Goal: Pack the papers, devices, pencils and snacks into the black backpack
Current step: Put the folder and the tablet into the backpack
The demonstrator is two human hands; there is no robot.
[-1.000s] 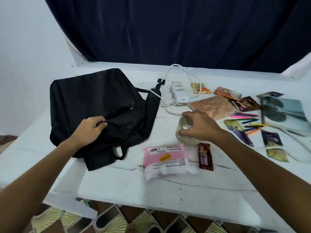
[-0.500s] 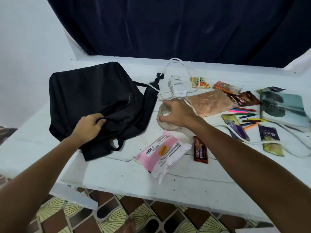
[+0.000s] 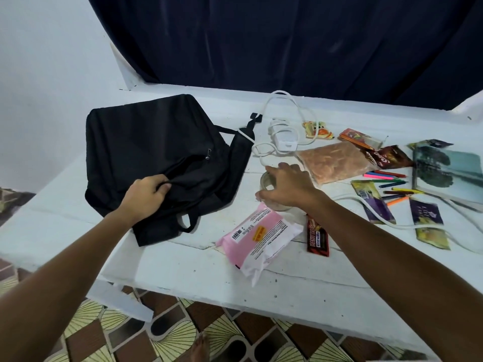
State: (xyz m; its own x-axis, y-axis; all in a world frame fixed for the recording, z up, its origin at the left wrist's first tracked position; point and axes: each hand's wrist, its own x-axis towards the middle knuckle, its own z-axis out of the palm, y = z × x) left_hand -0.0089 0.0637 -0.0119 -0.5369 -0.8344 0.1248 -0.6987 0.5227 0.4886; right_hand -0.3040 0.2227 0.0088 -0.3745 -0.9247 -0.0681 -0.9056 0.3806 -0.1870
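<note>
Packing barely begun: left grip [image 3: 146,192] pinching black backpack [image 3: 162,152] opening. Right grip [image 3: 285,186] curled around clear jar [image 3: 269,190]. Beyond right grip, snacks [image 3: 337,163], pencils [image 3: 386,182], charger [image 3: 285,142], book [image 3: 449,171] unpacked on worktop [image 3: 183,262].

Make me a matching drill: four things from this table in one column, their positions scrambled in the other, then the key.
Things
1. black backpack
2. clear jar
3. white charger
4. chocolate bar

Positions
A. beyond the jar, cable looped
B. gripped at its opening by the left hand
C. right of the pink packet, flat
D. under the right hand, which grips it

Pairs: 1-B, 2-D, 3-A, 4-C
</note>
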